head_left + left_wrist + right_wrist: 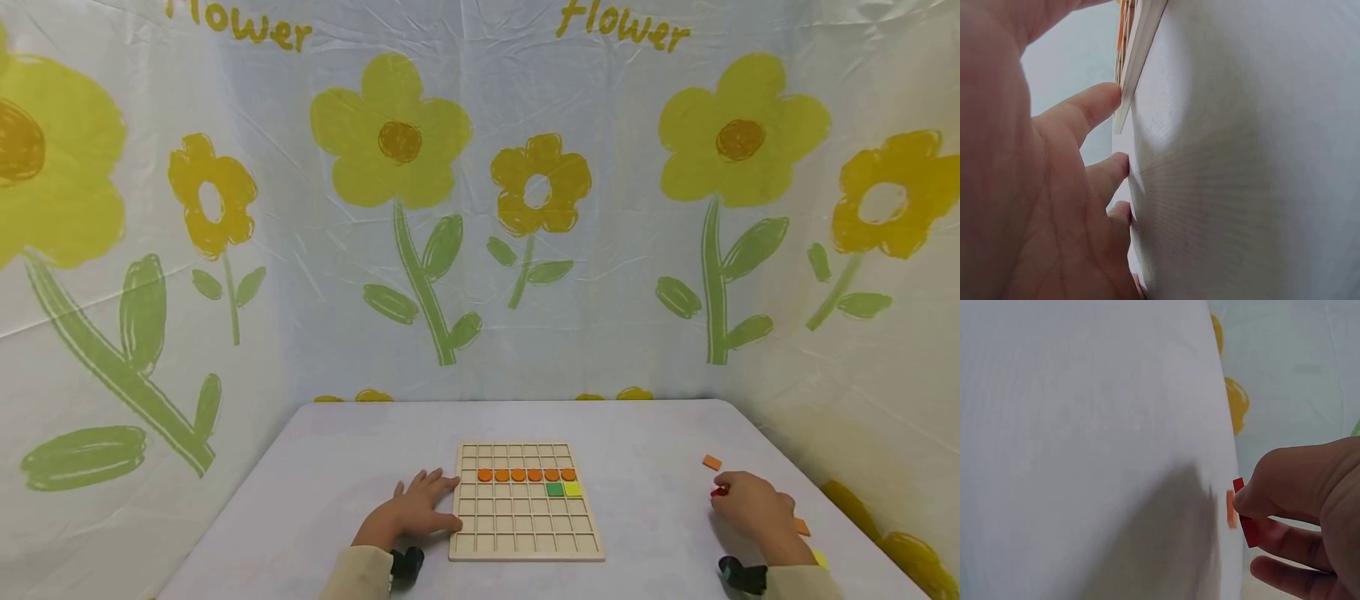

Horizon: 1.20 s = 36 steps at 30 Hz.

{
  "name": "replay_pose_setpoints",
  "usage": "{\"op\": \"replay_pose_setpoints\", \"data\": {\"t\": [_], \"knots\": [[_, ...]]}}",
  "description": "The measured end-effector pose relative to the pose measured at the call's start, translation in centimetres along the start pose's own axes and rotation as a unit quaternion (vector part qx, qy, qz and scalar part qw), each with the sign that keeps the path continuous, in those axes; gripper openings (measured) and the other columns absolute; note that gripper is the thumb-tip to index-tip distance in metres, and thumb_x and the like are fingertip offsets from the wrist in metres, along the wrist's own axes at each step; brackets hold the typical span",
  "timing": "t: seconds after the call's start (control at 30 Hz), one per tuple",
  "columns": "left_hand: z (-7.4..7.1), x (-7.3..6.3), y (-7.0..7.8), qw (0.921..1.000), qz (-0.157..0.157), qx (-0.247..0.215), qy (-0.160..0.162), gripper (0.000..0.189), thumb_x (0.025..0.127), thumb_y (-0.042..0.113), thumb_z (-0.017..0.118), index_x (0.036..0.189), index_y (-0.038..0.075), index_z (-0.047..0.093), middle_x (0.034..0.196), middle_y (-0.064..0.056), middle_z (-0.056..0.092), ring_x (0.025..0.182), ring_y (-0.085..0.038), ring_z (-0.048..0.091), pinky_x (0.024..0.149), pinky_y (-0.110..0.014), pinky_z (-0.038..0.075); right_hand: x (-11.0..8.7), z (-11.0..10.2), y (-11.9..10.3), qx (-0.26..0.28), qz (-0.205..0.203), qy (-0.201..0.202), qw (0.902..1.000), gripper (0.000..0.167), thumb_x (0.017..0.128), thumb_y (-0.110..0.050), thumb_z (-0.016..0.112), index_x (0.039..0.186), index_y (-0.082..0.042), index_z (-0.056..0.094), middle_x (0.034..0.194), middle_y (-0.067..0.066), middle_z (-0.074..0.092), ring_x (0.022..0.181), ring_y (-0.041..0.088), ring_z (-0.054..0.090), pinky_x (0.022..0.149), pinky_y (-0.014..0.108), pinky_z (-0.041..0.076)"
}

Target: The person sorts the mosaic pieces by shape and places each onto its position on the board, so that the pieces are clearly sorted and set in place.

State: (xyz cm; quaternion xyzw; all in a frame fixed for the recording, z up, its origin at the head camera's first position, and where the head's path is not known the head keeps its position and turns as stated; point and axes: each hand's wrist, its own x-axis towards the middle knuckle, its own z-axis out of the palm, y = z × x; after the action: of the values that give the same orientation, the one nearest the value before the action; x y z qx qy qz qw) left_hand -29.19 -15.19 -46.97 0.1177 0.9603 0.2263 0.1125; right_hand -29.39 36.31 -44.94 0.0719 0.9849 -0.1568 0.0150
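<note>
One board [512, 508] is lying flat on the white table [637, 467]; clock positions are referring to the board's centre, with 12 o'clock pointing at the flowered cloth [622, 333].

Left hand [414, 510]: is resting at 9 o'clock. The fingers are extending, spread apart and uncurled; the thumb [448, 522] and index finger [1100, 100] are touching the board's left edge. In the left wrist view, the next fingers are lying past the board's corner, close to the table.

Right hand [753, 510]: is hanging at 3 o'clock, well apart from the board. Thumb and fingers are pinching the red piece [1249, 531], which is tilting at the fingertips, on the hand's board-facing side. Whether the red piece is touching the table cannot be told.

Board contents: six orange discs [518, 475] are forming a row toward 12 o'clock, running to the right edge. Just below the row's right end, a green tile [555, 489] and a yellow tile [573, 489] are sitting side by side.

Loose parts: an orange tile [712, 462] is lying between 2 and 3 o'clock, near the right hand's fingers. A second orange tile [802, 527] and a loose yellow piece [821, 559] are showing partly behind the right hand and sleeve [798, 583], between 3 and 4 o'clock.
</note>
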Motion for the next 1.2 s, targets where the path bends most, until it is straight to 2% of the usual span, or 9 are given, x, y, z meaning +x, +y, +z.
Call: {"op": "replay_pose_setpoints", "data": {"t": [0.27,0.5,0.73,0.93,1.2], "knots": [[0.1,0.0,-0.1,0.9999,0.012,0.003,0.006,0.076,0.078,0.054,0.068,0.142,0.018,0.049,0.154,-0.015,0.035,0.145,-0.046,0.022,0.109,-0.074,0.010,0.3,0.7,-2.6,-0.010,-0.044,0.023,0.9987,0.037,0.082,-0.024,0.068,0.111,0.000,0.068,0.104,0.023,0.068,0.095,0.041,0.061,0.077,0.063,0.040],[0.0,0.0,-0.2,0.9999,0.010,-0.001,0.005,0.076,0.078,0.054,0.068,0.142,0.018,0.049,0.154,-0.016,0.035,0.145,-0.046,0.022,0.110,-0.074,0.009,0.2,1.2,-5.0,-0.006,-0.073,0.033,0.9968,0.034,0.082,-0.022,0.069,0.111,-0.003,0.070,0.102,0.018,0.068,0.093,0.034,0.062,0.080,0.062,0.040],[0.1,0.0,-0.3,0.9999,0.012,-0.002,0.004,0.076,0.079,0.055,0.068,0.143,0.019,0.048,0.155,-0.014,0.035,0.145,-0.045,0.022,0.110,-0.074,0.009,-0.2,1.4,-7.3,-0.003,-0.092,0.040,0.9949,0.032,0.081,-0.017,0.070,0.111,-0.006,0.071,0.100,0.011,0.066,0.088,0.026,0.060,0.079,0.053,0.046],[0.1,0.1,-0.4,0.9999,0.015,-0.001,0.005,0.076,0.079,0.054,0.068,0.143,0.019,0.048,0.155,-0.014,0.035,0.145,-0.045,0.022,0.110,-0.073,0.009,-0.6,1.6,-8.6,0.013,-0.109,0.047,0.9929,0.030,0.080,-0.014,0.071,0.110,-0.006,0.072,0.097,0.008,0.066,0.082,0.020,0.058,0.071,0.041,0.054],[0.2,0.3,-0.5,0.9999,0.011,0.003,0.002,0.076,0.079,0.055,0.068,0.143,0.020,0.048,0.155,-0.013,0.035,0.145,-0.044,0.022,0.110,-0.073,0.010,-0.5,2.5,-10.0,0.032,-0.118,0.045,0.9914,0.030,0.080,-0.013,0.072,0.110,-0.008,0.072,0.099,0.006,0.065,0.085,0.020,0.058,0.074,0.041,0.057]]}}
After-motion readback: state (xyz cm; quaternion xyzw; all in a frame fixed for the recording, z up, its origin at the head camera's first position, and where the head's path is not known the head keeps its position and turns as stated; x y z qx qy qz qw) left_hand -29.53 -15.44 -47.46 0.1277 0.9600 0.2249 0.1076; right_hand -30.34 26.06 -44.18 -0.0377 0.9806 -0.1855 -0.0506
